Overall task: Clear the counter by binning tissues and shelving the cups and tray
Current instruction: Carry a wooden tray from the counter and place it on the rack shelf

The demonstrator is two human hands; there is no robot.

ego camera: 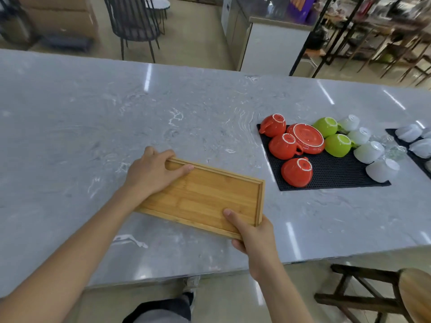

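The bamboo tray [203, 197] was empty and lay at the near middle of the bench [116, 108], slantwise to its front edge; whether it rested flat or was just lifted I could not tell. My left hand [151, 173] was closed over the tray's far left corner, thumb laid on the inner face and fingers curled over the rim. My right hand [254, 231] was closed on the near right corner, thumb on top and fingers beneath the edge. I judged the step in hand to be the shelving of the tray, with both hands already set for a carry.

Well apart to the right, a black mesh mat [326, 176] held upturned crockery: three red cups [285, 146], a red saucer [305, 138], two green cups [338, 145] and, beyond them, several white cups [368, 151]. A second dark mat [396, 134] with more white cups showed at the right margin. No tissues were visible on the bench, so I judged the binning likely done.

The next move, as I judged it, called for a level lift and a turn toward a shelf, which lay outside the view. A wooden stool [373, 294] stood at the near right and would need clearing.
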